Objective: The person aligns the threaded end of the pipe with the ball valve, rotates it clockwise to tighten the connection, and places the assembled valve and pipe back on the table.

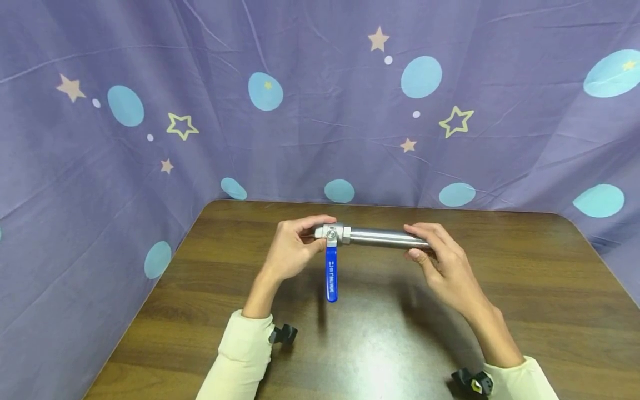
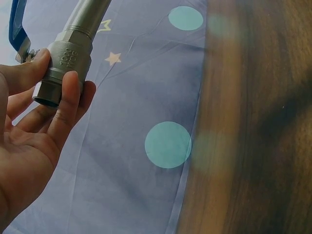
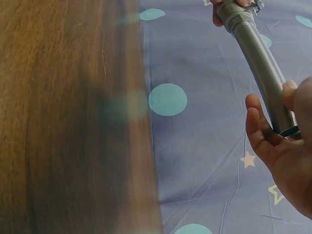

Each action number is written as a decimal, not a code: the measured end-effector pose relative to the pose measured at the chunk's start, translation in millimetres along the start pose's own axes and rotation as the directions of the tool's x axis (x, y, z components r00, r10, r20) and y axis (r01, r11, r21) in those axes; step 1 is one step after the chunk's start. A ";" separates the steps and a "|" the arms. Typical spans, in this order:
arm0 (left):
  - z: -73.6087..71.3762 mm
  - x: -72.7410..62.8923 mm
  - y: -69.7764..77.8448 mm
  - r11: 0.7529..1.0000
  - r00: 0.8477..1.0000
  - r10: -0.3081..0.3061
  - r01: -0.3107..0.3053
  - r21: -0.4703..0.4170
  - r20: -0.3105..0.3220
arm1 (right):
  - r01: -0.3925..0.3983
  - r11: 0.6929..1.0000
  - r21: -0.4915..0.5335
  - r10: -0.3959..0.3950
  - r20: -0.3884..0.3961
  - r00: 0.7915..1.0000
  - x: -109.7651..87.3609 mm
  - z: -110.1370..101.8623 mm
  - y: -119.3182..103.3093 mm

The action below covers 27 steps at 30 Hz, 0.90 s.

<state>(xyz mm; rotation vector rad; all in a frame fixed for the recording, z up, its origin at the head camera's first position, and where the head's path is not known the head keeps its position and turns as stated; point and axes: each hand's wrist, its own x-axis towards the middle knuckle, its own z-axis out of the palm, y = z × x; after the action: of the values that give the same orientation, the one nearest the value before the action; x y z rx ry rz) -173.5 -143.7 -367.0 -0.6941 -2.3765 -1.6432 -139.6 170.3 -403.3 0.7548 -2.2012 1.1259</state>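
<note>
Your pale sleeves point(image 1: 242, 353) are nearest the head camera, cut off by its lower edge. Your left hand point(image 1: 292, 253) has thumb and fingers curled round the end of the valve point(image 1: 341, 229), covering part of it; the left wrist view shows that end's dark mouth, and raised lettering too unclear to read surely. Your right hand point(image 1: 445, 264) pinches the right end of the pipe point(image 1: 377, 237), fingers parted by its width, its tip mostly hidden. You hold valve and pipe in line above the tabletop point(image 1: 190, 311), long axis running left to right, nearly level. Its blue lever point(image 1: 331, 275) points toward you, square to that axis. In the left wrist view, pipe and lever run out of frame.
</note>
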 end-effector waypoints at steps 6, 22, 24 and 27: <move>0.6 -1.4 -1.0 1.000 1.000 0.003 -0.003 0.001 -0.006 | 0.045 0.999 0.020 -0.045 -0.014 0.999 -1.5 1.6 -1.9; 0.2 -1.3 -1.2 1.000 1.000 0.013 -0.013 -0.008 -0.002 | 0.031 0.999 0.022 -0.030 -0.023 0.999 -0.9 2.2 -0.6; -0.1 -0.9 -1.0 1.000 1.000 0.015 -0.015 -0.008 -0.002 | 0.048 0.999 0.024 -0.047 -0.039 0.998 0.4 2.3 -0.6; -0.3 -0.6 -1.0 1.000 1.000 0.015 -0.015 -0.010 -0.002 | 0.059 0.998 0.021 -0.058 -0.055 0.997 1.2 2.3 -0.8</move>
<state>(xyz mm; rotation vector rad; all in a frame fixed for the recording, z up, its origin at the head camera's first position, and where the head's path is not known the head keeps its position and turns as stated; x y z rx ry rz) -173.5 -144.5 -368.0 -0.7095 -2.3577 -1.6500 -140.3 167.7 -403.2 0.7838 -2.1111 1.1316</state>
